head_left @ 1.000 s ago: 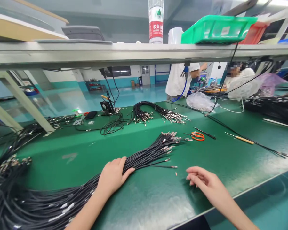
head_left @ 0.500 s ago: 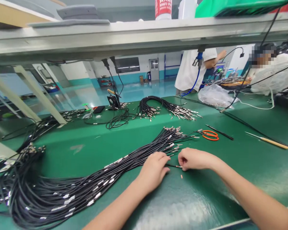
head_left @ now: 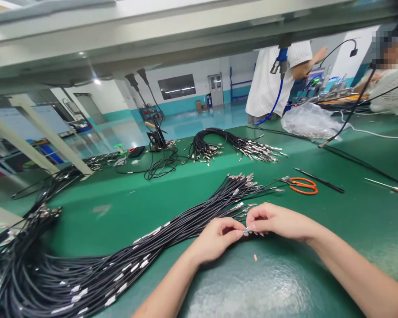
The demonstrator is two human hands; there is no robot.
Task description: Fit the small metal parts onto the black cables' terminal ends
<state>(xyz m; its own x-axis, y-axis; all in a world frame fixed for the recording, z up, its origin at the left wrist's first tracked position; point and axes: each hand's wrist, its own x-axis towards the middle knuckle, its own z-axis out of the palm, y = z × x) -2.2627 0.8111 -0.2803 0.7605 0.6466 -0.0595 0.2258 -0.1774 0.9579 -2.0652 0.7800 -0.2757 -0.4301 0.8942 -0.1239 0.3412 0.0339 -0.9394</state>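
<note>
My left hand [head_left: 219, 238] and my right hand [head_left: 273, 221] meet fingertip to fingertip, both pinching a small pale cable end [head_left: 246, 230]. The rest of that cable is hidden behind my left hand. Just behind my hands lies a thick bundle of black cables [head_left: 175, 227] with white labels, its metal-tipped ends fanned out to the right. A tiny orange scrap [head_left: 255, 257] rests on the green table in front of my right hand.
Orange-handled scissors [head_left: 303, 186], a dark pen-like tool [head_left: 320, 180] and a wooden-handled awl [head_left: 388, 185] lie to the right. Farther back are a second cable bundle [head_left: 219, 137], a plastic bag [head_left: 308, 121] and a person in a striped shirt [head_left: 268, 81]. A shelf [head_left: 172, 37] spans overhead.
My hands have come together at the cable end, the left hand's looser fingers now pinching. The view has shifted, so the tools at right appear farther right.
</note>
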